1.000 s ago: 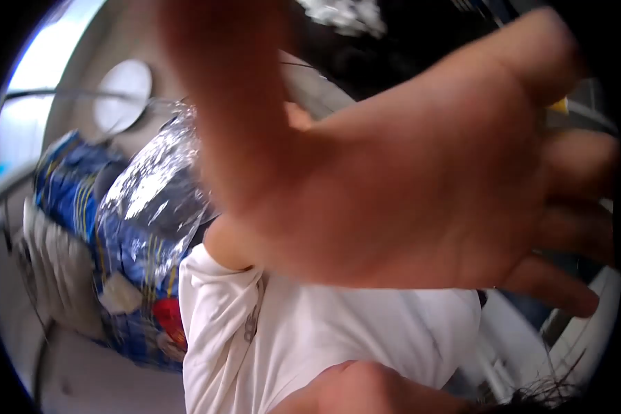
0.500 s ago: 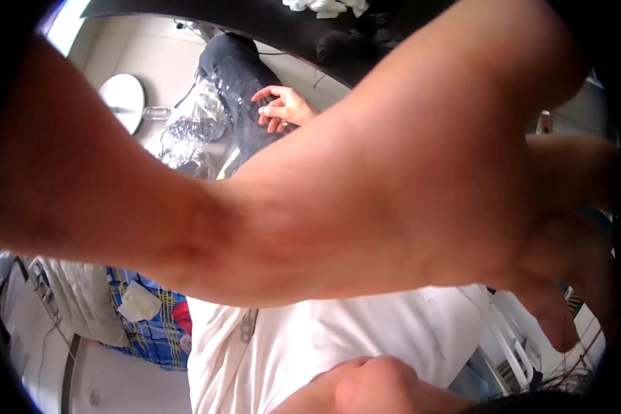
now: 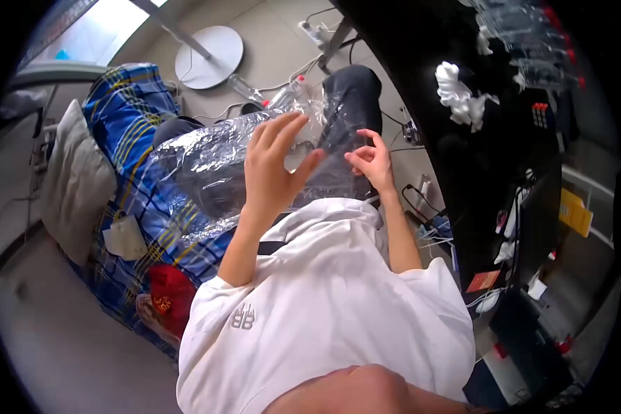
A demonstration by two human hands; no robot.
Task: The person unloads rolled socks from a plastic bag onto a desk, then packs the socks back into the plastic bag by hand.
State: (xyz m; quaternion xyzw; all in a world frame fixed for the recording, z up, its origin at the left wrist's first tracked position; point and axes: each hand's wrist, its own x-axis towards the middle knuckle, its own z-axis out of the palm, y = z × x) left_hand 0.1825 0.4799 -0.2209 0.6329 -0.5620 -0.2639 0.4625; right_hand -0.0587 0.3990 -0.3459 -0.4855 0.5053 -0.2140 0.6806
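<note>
A large sheet or bag of clear, crinkled plastic [image 3: 214,155] lies across my lap, over dark trousers [image 3: 352,90]. My left hand [image 3: 276,159] is raised over the plastic, palm down, its fingers stretched and the thumb held apart. Beside it on the right, my right hand [image 3: 372,162] hovers near the plastic's edge with fingers loosely bent. A gap shows between its thumb and index finger, and neither hand visibly grips anything. Whether fingertips brush the film is hard to make out.
Clear bottles [image 3: 245,90] with red caps lie on the floor near a round white stand base [image 3: 210,58]. A dark desk [image 3: 421,62] on the right carries crumpled white tissue [image 3: 459,96] and more bottles. On the left are a blue plaid cover [image 3: 127,103] and a pillow [image 3: 76,179].
A forearm that crossed close before the camera has come down, and both hands are now over the lap. The view has turned, showing the plastic, plaid cover and desk more fully.
</note>
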